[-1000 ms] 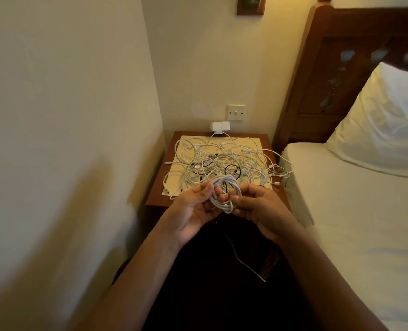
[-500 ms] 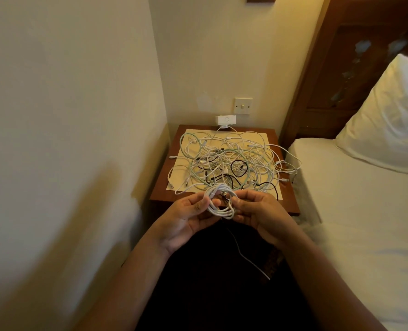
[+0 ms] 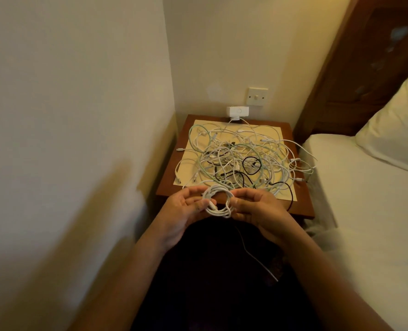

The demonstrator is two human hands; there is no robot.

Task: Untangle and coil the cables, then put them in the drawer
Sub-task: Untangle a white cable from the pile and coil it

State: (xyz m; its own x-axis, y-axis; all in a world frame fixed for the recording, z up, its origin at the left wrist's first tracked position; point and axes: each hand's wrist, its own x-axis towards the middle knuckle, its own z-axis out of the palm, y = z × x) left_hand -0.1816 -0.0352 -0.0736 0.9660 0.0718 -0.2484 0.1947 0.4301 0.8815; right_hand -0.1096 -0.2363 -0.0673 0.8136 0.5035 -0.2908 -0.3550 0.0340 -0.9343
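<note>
Cable ring [image 3: 218, 202], white and smooth, sits between my two hands. It has a few round loops, one on top of the other. It is up in the air, just in front of the near edge of the table [image 3: 304, 207]. My left hand [image 3: 182, 212] holds its left side, with my thumb and curled fingers pinching the loops. My right hand [image 3: 259, 209] pinches its right side the same way. A thin cable tail [image 3: 257, 259] hangs down below my hands. I cannot tell where it joins the ring.

Behind the ring, a big messy pile of cables [image 3: 234, 151] lies in the middle of the table. Most are white and thin, one looks pale green, and a black cable [image 3: 252, 164] curls in a little circle inside the pile. Some loops spill over the right edge.

The pile rests on a flat cream sheet [image 3: 271, 131], shaped like a square. The table is brown, shiny wood. At its far edge stands a small white box [image 3: 237, 111] with a round mark, too blurry to read. Above it, a pale square switch [image 3: 257, 96] sits on the wall.

Just beside the right edge is a bed [image 3: 365, 211] with a soft white pillow [image 3: 394, 130] and a dark wooden headboard [image 3: 365, 68].
</note>
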